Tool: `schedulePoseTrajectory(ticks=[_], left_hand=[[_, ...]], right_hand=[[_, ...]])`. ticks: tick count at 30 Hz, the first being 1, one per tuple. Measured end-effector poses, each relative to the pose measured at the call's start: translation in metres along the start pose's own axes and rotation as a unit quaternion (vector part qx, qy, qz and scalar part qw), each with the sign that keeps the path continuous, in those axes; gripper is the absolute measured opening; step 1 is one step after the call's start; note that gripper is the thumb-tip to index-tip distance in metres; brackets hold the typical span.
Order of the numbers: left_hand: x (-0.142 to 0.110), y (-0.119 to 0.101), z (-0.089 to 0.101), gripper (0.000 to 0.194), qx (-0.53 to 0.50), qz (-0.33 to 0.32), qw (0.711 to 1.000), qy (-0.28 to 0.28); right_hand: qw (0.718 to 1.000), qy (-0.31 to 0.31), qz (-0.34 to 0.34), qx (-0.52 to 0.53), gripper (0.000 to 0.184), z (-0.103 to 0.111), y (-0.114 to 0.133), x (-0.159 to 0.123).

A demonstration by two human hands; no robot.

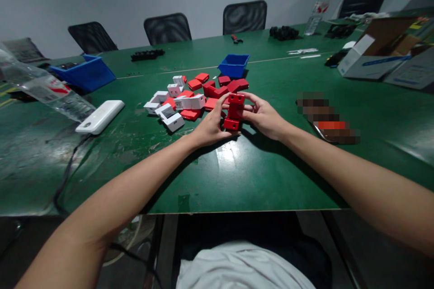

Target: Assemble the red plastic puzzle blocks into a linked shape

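Between my two hands a red plastic bracket (234,110) with small holes in its end faces is held upright, just above the table. My left hand (214,122) grips it from the left, thumb under its lower end. From the right, my right hand (262,116) has its fingers and thumb closed on the bracket's side. Behind and left of the hands lies a loose pile of red plastic pieces (191,114) and white plastic brackets (173,122). Part of the pile is hidden by my left hand.
Past the pile stands a small blue bin (233,65); a larger blue bin (84,73) is at the left. A white power bank (101,117) with a cable lies beside a tilted plastic bottle (50,90). A blurred-out phone (327,122) and a cardboard box (373,54) are right.
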State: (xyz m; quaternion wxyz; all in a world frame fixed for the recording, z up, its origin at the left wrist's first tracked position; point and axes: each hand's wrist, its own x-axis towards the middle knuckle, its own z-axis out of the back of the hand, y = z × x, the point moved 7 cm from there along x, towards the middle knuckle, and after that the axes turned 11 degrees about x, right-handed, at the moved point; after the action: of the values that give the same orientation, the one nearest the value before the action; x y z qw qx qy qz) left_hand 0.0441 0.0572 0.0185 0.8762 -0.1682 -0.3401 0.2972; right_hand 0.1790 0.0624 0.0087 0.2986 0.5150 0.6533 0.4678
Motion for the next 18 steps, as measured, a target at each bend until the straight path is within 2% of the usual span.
schedulePoseTrajectory(ticks=[5,10,13,16,18], left_hand=[[-0.001,0.0,0.002,0.096,0.02,0.047,0.999,0.015],[-0.002,-0.004,0.005,0.099,0.045,0.025,0.999,-0.001],[-0.003,-0.006,0.008,0.099,0.06,0.008,0.998,-0.022],[-0.003,-0.007,0.01,0.098,0.052,0.018,0.998,-0.022],[-0.003,-0.007,0.012,0.088,0.029,0.04,0.998,-0.027]], right_hand=[[0.999,-0.019,-0.04,0.013,0.063,0.012,-0.01,0.004],[0.998,-0.02,-0.049,0.033,0.051,0.01,-0.01,0.004],[0.997,-0.03,-0.044,0.047,0.051,0.007,-0.008,0.002],[0.996,-0.039,-0.05,0.057,0.052,0.006,-0.007,0.001],[0.996,-0.04,-0.051,0.058,0.052,0.006,-0.007,0.001]])
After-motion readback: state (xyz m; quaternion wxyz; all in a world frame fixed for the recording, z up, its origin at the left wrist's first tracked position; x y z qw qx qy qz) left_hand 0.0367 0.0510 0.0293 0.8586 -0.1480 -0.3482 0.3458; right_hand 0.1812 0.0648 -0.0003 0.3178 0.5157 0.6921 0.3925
